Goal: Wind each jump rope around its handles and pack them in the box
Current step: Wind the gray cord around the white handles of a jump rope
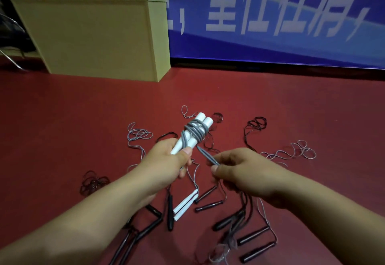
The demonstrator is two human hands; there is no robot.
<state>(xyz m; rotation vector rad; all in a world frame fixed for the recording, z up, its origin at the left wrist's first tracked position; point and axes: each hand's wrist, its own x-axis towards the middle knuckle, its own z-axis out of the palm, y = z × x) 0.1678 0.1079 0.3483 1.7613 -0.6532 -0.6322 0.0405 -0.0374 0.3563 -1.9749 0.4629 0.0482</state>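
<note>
The pair of white handles (192,134) is held side by side, raised above the red floor (62,118) and tilted up and away from the person, with grey rope (194,130) wound around the upper half in several crossing turns. The left hand (166,160) grips the lower ends of the handles, thumb pressed over them. The right hand (235,166) pinches the free run of grey rope between thumb and fingers, just beside the left hand, the strand drawn taut up to the wound turns. Judgement: the winding step is in hand on this rope and appears well advanced; how much rope remains loose cannot be told. The next move likely calls for carrying the strand round the handles again under steady tension, then tucking the end so the turns do not slip off the handle tips. Beneath the hands lie unwound ropes: a second white-handled rope (185,204), several black handles (209,204) and loose coils of thin cord (138,134) spread on the floor. The box (93,39), a tall tan carton, stands on the floor well apart from the hands, to the far left against a blue banner (270,14). Open floor lies between the ropes and the box, giving a free path; the cords underfoot could snag a trailing strand.
</note>
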